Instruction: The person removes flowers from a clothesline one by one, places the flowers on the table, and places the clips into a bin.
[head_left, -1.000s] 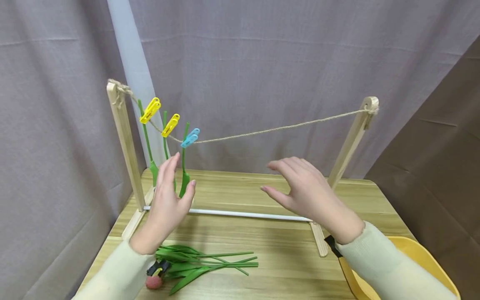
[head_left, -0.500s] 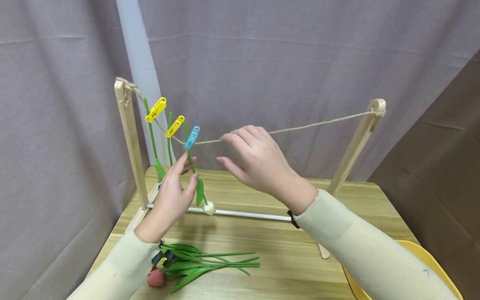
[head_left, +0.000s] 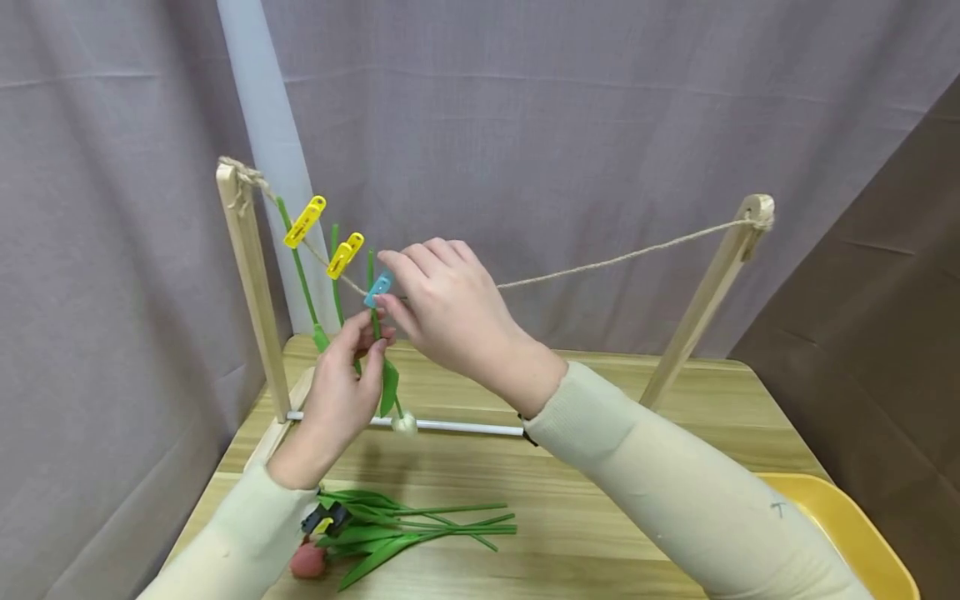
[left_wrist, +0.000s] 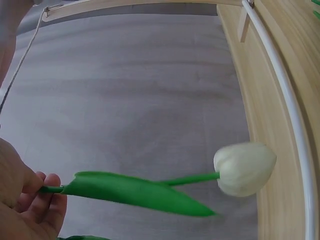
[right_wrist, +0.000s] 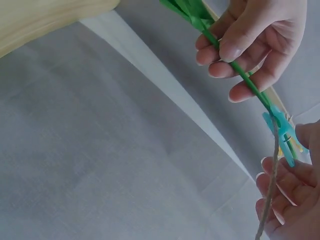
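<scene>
A white artificial tulip [left_wrist: 245, 169] hangs upside down from the twine [head_left: 570, 270], its stem clipped by a blue clothespin [head_left: 377, 290]. My left hand [head_left: 341, 400] pinches the tulip's green stem just below the clip, above the leaf [left_wrist: 135, 192]. At the clothespin, my right hand [head_left: 457, 308] has thumb and fingers on either side of the clip; the thumb covers part of it in the head view. To the left, two yellow clothespins [head_left: 305, 222] hold two more stems on the twine; their flower heads are hidden behind my left hand and arm.
The twine runs between two wooden posts [head_left: 251, 292], joined low down by a white rod [head_left: 465, 427]. Several green stems with leaves [head_left: 405, 525] and a pink bloom [head_left: 307, 560] lie on the wooden table [head_left: 570, 533]. A yellow tray [head_left: 862, 525] stands at the right, partly behind my sleeve.
My right hand has moved left along the twine to the blue clothespin. My left hand has risen from beside the white tulip and taken its stem; the flower has swung slightly.
</scene>
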